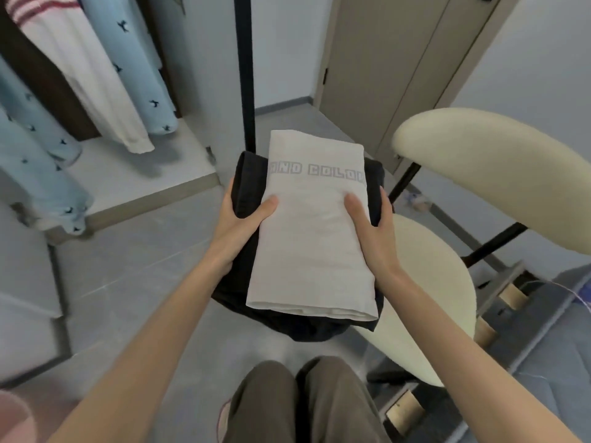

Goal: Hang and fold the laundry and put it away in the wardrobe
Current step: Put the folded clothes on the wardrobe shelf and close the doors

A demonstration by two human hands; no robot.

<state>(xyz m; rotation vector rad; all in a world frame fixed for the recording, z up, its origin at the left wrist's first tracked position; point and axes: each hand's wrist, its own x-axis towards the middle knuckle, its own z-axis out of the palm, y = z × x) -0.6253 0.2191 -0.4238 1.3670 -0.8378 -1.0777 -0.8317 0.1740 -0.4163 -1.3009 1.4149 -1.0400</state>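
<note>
You held two folded garments in front of you, one on top of the other: one white folded garment [315, 238] with grey lettering across its far end lay on one black folded garment [248, 175], which stuck out past it along the left, right and near edges. Both of your hands were on this pile. Your left hand [238, 225] gripped the left edge, its thumb [267, 207] pressed flat on the white cloth and its fingers curled round the black edge and out of sight beneath. Your right hand [375, 231] clamped the right edge the same way, thumb [355, 209] on top and fingers wrapped under the black cloth.

The pile hung in the air above the grey floor, its right edge over the seat of one cream chair [428, 282]. One black pole [244, 75] stood upright just beyond the pile's far edge. In the open wardrobe [144, 174] to the left hung one cream garment with red stripes [80, 75] and several light blue printed pieces [134, 59]; I could not count those exactly. Your two legs in brown trousers [303, 404] showed below.
</note>
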